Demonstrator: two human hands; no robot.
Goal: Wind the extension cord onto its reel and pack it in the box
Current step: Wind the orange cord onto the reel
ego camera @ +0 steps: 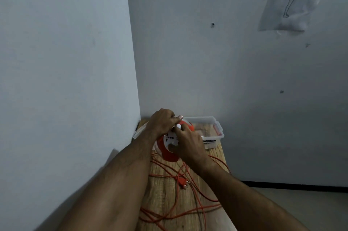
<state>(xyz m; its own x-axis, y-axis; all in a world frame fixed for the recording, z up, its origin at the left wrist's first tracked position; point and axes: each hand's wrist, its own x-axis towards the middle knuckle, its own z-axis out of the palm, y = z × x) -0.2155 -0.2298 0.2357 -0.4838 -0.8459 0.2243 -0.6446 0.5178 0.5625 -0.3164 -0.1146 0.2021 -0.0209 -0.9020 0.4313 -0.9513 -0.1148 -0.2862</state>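
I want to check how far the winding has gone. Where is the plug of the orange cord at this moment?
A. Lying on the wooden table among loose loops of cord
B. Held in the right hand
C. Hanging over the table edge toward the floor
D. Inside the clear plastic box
A: the plug lies on the wooden table among loose cord, nearer the camera than the reel that both hands hold.

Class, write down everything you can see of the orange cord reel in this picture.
The reel is a round drum of orange plastic with a white socket face turned toward the camera. It is tilted up at the far end of the wooden table, in front of the clear box. The left hand grips its top; the right hand covers its face. Loose orange cord trails from it.
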